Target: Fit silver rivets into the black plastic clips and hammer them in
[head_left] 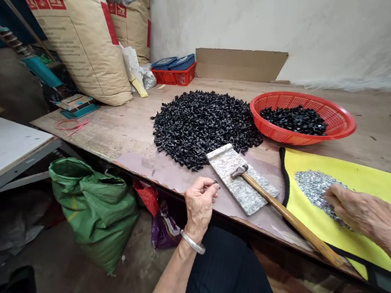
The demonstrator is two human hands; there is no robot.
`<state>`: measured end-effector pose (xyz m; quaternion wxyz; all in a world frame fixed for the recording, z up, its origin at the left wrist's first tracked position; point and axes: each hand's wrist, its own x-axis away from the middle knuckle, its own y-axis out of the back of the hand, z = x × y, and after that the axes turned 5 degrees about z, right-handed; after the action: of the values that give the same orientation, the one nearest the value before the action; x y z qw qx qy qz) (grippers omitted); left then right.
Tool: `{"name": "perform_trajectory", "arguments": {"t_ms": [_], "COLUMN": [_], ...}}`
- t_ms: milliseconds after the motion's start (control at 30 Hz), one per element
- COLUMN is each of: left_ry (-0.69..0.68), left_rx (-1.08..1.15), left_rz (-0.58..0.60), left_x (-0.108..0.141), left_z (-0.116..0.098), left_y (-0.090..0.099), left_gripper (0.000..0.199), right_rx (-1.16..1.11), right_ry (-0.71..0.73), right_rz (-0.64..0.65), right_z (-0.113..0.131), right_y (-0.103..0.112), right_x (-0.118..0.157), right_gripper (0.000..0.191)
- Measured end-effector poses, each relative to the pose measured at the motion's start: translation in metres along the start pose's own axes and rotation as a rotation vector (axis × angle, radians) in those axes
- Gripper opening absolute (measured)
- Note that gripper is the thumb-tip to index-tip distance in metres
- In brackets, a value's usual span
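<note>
My left hand (pixel 202 200) is closed in a pinch near the table's front edge, with a small black plastic part (pixel 216 182) between thumb and forefinger. Over on the right, my right hand (pixel 358 207) reaches into a pile of small silvery metal pieces (pixel 314 186) on a yellow cloth (pixel 370 177). Its fingers are bent together, and their tips are hidden. Between my hands lies a speckled stone slab (pixel 225 173), and a hammer (pixel 277 205) rests across it, its wooden handle pointing towards me. Behind the slab is a large heap of black plastic parts (pixel 206 121).
A red plastic basket (pixel 345 123) with more black parts stands right of the heap. Farther back are a red crate (pixel 174 76) with blue lids, a cardboard sheet (pixel 238 65) and big paper sacks (pixel 79 46). A green sack (pixel 93 211) sits on the floor at left.
</note>
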<state>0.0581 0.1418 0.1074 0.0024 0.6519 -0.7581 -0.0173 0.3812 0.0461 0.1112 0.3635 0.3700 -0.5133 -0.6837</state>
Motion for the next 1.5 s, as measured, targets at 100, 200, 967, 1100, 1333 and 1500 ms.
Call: {"name": "perform_trajectory", "arguments": {"t_ms": [100, 200, 967, 1100, 1333, 1500], "left_ry": [0.196, 0.231, 0.455, 0.511, 0.46, 0.418], "left_rx": [0.28, 0.4, 0.726, 0.808, 0.757, 0.598], "left_rz": [0.078, 0.096, 0.158, 0.224, 0.277, 0.124], "left_x": [0.005, 0.007, 0.029, 0.033, 0.035, 0.041], "left_z": [-0.005, -0.009, -0.016, -0.014, -0.01, -0.016], "left_y": [-0.006, -0.012, -0.029, -0.03, -0.031, -0.036], "left_gripper": [0.014, 0.015, 0.026, 0.025, 0.024, 0.027], "right_rx": [0.012, -0.072, -1.135, -1.237, -1.397, -0.937], "right_ry": [-0.087, -0.19, -0.025, -0.077, -0.132, 0.075], "right_rz": [0.289, 0.194, 0.31, 0.309, 0.345, -0.093], "right_z": [0.004, 0.02, 0.162, 0.167, 0.174, 0.177], "right_y": [0.012, 0.025, 0.003, -0.002, -0.016, -0.023], "right_x": [0.0, 0.009, 0.069, 0.069, 0.074, 0.082], "right_gripper": [0.026, 0.021, 0.018, 0.02, 0.02, 0.01]}}
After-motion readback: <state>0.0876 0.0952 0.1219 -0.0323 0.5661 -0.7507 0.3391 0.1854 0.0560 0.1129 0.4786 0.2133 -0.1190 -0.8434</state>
